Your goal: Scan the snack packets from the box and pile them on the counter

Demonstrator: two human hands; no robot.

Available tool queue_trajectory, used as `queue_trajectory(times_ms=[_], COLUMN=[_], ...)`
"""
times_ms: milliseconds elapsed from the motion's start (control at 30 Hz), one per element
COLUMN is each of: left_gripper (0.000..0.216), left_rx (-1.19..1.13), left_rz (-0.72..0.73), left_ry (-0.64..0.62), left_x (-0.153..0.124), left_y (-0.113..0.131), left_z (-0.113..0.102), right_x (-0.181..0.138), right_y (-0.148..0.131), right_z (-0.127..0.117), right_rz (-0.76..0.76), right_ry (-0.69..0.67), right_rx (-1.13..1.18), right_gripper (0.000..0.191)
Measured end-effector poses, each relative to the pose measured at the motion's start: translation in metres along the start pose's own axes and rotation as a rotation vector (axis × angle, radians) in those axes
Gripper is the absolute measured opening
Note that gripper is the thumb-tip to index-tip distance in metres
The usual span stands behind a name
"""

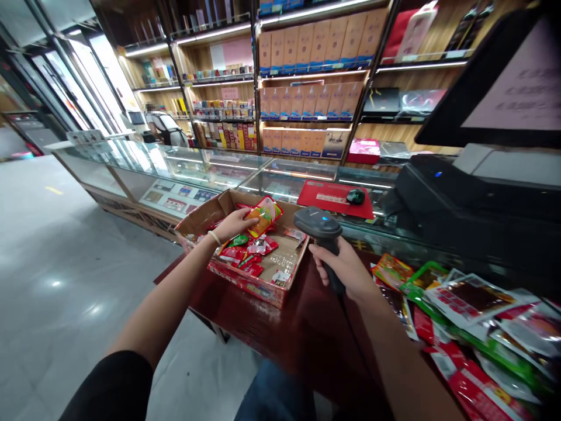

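Observation:
My left hand (234,225) is closed on the edge of an orange and yellow snack packet (266,216), over an open cardboard box (245,286). Inside the box lie several red snack packets (252,268) and a green one (239,240); part of its bottom shows on the right. My right hand (344,266) grips the handle of a black barcode scanner (318,222), held upright just right of the box with its head toward the box. A cable runs down from the scanner's handle.
A pile of snack packets (473,321) lies on the right of the dark red table (302,345). Behind are a glass counter (210,169), a red mat (307,196) with a mouse (355,196), and a monitor (495,88). A person (166,126) stands far left beyond the counter.

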State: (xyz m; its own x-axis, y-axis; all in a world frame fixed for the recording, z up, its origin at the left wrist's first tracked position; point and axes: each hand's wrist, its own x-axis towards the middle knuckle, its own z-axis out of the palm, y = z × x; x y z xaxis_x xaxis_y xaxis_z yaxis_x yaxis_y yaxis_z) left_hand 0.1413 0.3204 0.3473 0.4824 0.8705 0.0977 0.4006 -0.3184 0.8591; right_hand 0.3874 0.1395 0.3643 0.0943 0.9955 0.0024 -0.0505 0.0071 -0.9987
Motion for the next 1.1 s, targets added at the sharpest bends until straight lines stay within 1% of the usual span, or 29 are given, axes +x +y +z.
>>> queue_trajectory(times_ms=[67, 167, 267, 367, 433, 500, 600, 667, 700, 767, 833, 900, 933, 1000, 1033, 1100], left_gripper=[0.039, 0.035, 0.032, 0.037, 0.036, 0.031, 0.027, 0.027, 0.028, 0.034, 0.044, 0.046, 0.041, 0.025, 0.023, 0.04], left_rx=[-0.282, -0.624, -0.887, -1.094, -1.196, -1.292, -1.425, -1.455, -1.448, -1.409, -1.388, -1.417, -1.443, -1.5, -1.523, -1.559], left_rz=[-0.047, -0.063, -0.057, -0.077, -0.106, -0.141, -0.173, -0.175, -0.171, -0.173, -0.203, -0.261, -0.301, -0.378, -0.41, -0.437], left_ry=[0.013, 0.032, 0.024, -0.025, -0.07, -0.098, -0.087, -0.074, -0.068, -0.065, -0.09, -0.123, -0.144, -0.192, -0.223, -0.279], left_x=[-0.004, -0.012, -0.021, -0.028, -0.031, -0.031, -0.03, -0.027, -0.025, -0.02, -0.014, -0.009, -0.007, -0.005, -0.005, -0.007], left_y=[0.026, 0.07, 0.107, 0.128, 0.131, 0.126, 0.105, 0.088, 0.079, 0.062, 0.05, 0.041, 0.038, 0.035, 0.034, 0.034], left_z=[0.012, 0.045, 0.09, 0.141, 0.178, 0.214, 0.265, 0.292, 0.301, 0.313, 0.317, 0.314, 0.311, 0.305, 0.302, 0.297], right_x=[-0.006, -0.016, -0.03, -0.047, -0.058, -0.068, -0.079, -0.083, -0.084, -0.085, -0.085, -0.085, -0.086, -0.086, -0.086, -0.085], right_y=[-0.001, -0.002, 0.001, 0.008, 0.016, 0.024, 0.038, 0.046, 0.05, 0.057, 0.062, 0.066, 0.067, 0.069, 0.07, 0.071], right_z=[-0.014, -0.04, -0.067, -0.095, -0.112, -0.128, -0.149, -0.158, -0.162, -0.167, -0.169, -0.168, -0.168, -0.165, -0.164, -0.161], right_rz=[-0.031, -0.081, -0.083, -0.053, -0.045, -0.047, -0.05, -0.036, -0.023, 0.002, 0.019, 0.026, 0.029, 0.038, 0.046, 0.063], right_ry=[0.043, 0.11, 0.19, 0.29, 0.347, 0.394, 0.445, 0.457, 0.46, 0.476, 0.488, 0.479, 0.47, 0.461, 0.464, 0.47], right_rx=[0.019, 0.06, 0.09, 0.11, 0.125, 0.135, 0.138, 0.157, 0.171, 0.194, 0.196, 0.191, 0.189, 0.187, 0.181, 0.161], right_gripper=[0.036, 0.036, 0.037, 0.04, 0.041, 0.041, 0.038, 0.038, 0.039, 0.04, 0.04, 0.04, 0.04, 0.038, 0.037, 0.035])
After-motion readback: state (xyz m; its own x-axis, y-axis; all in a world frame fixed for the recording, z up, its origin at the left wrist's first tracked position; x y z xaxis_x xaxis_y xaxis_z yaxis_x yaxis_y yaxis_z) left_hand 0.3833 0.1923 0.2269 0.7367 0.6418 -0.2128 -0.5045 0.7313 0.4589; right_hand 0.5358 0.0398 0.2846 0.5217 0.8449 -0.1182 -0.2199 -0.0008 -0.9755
